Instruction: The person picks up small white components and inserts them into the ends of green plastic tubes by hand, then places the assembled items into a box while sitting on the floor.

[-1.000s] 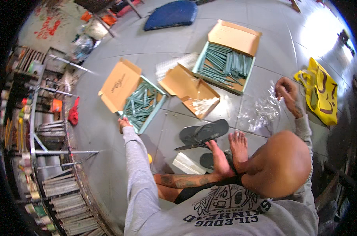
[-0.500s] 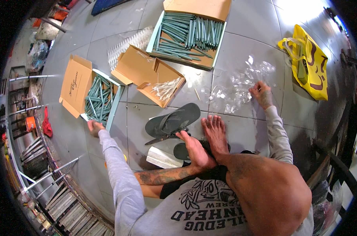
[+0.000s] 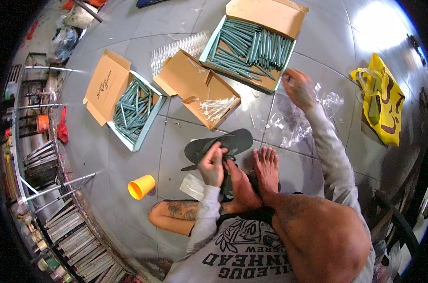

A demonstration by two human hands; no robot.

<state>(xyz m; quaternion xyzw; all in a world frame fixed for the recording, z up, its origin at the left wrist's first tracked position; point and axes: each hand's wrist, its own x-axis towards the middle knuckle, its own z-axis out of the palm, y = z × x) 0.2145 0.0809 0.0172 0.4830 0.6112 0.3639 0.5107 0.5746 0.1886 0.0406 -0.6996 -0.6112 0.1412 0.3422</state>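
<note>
Left hand (image 3: pixel 213 166) back from green-stick box (image 3: pixel 134 112) to black sandal (image 3: pixel 219 145)

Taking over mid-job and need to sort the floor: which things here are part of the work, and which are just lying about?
In the work:
- right hand on clear plastic bags
- left hand near the dark sandal
- two open boxes of green sticks
- middle box with clear pieces

Probably lying about:
- orange cup
- yellow bag
- metal racks

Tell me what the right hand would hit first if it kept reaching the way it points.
Probably the large open box of green sticks: the right hand points up-left toward its near edge, though height is unclear.
</note>
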